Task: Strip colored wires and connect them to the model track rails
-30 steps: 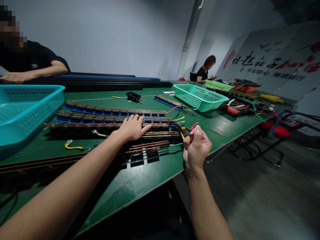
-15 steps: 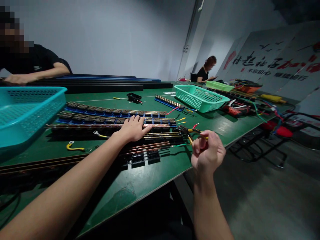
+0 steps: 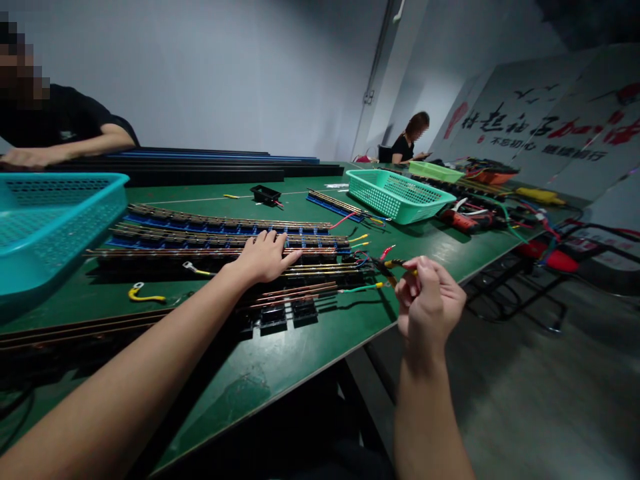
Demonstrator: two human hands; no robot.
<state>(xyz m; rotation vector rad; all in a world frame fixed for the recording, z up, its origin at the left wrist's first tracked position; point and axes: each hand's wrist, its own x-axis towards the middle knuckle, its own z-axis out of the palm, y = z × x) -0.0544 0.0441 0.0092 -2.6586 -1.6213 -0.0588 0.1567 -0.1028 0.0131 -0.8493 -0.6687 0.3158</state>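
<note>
My left hand (image 3: 264, 259) lies flat, fingers spread, across long strips of copper-coloured rods (image 3: 225, 253) seated in black holders. Behind it run curved rod strips on blue holders (image 3: 200, 233). My right hand (image 3: 431, 297) is closed around pliers (image 3: 393, 265) with yellow-and-black handles. The jaws point left toward thin wires at the rods' right ends. Just below the pliers, a green wire (image 3: 361, 288) with a yellow tip sticks out from the nearer rods. A short red wire (image 3: 387, 252) rises just beyond the pliers.
A blue basket (image 3: 100, 193) stands at left, a green basket (image 3: 400, 200) farther right. A yellow lead with a ring terminal (image 3: 145, 297) lies on the table (image 3: 240, 393). Red-handled tools (image 3: 465, 219) sit near the right edge. One person (image 3: 65, 127) leans at far left; another (image 3: 411, 140) sits behind.
My right hand has drawn the pliers rightward, away from the rod ends. The green wire's yellow tip now shows. My left hand stays on the rods; the view has shifted slightly.
</note>
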